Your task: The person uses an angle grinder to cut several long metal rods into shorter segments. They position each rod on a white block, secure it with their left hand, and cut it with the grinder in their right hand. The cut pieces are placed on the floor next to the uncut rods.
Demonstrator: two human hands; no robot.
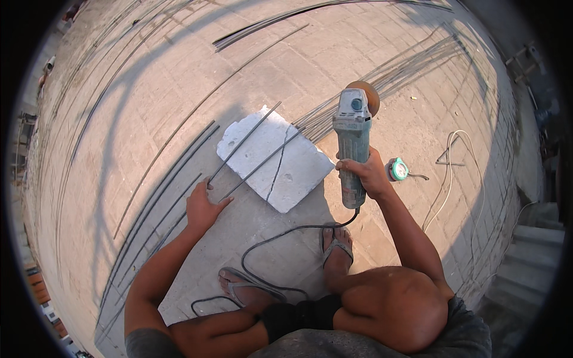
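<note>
My right hand (pixel 371 173) is closed around the grey-green body of an angle grinder (pixel 352 143), held upright with its rusty-brown disc (pixel 371 98) at the far end. The disc is apart from the rods. My left hand (pixel 203 207) rests at two thin steel rods (pixel 248 138), fingers at one and thumb spread toward the other. Both rods lie across a flat whitish slab (pixel 298 167) with a dark crack running through it. More rods (pixel 173 158) lie just left of the slab, and part of them passes beneath my left arm.
A black power cord (pixel 262 238) loops past my sandalled feet. Right of the grinder lie a green tape measure (pixel 398 170) and a pale cord (pixel 449 179). Bundled rods (pixel 406 68) stretch to the far right, others (pixel 268 22) to the back. Steps (pixel 528 256) stand at the right edge.
</note>
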